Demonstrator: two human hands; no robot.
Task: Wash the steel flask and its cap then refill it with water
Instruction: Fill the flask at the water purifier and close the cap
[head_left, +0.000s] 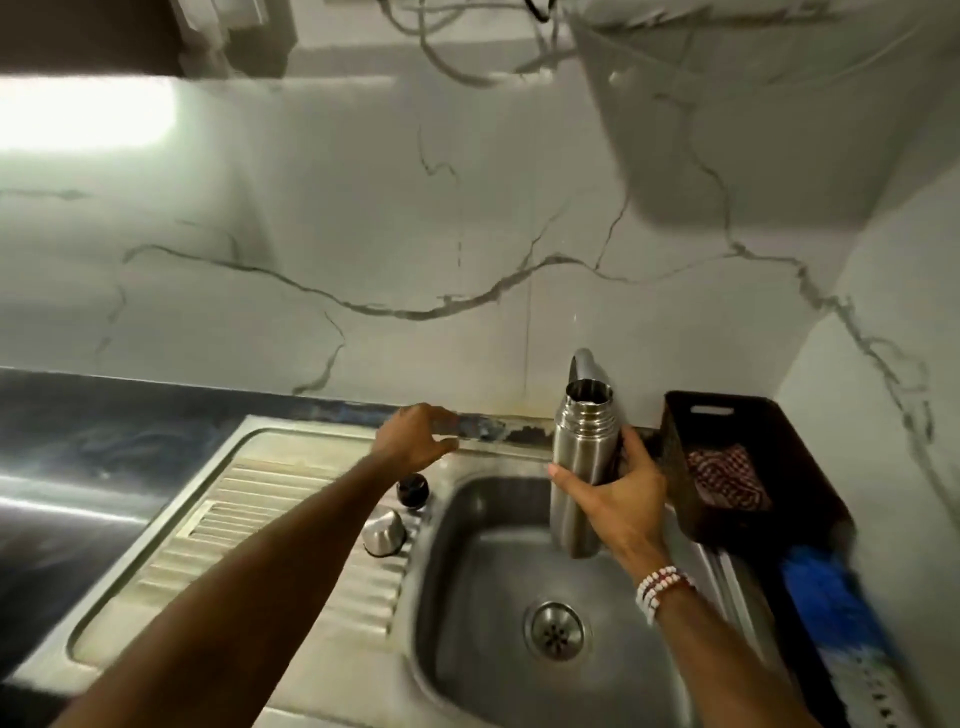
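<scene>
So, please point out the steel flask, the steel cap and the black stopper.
steel flask (574, 462): head view, on its body.
steel cap (383, 532): head view, on its side.
black stopper (413, 488): head view, on its top.

The scene is dim with a greenish tint, and one bright overexposed patch glows on the wall (88, 111) at upper left. The wide lens bends the edges, and the right border is blurred.
</scene>
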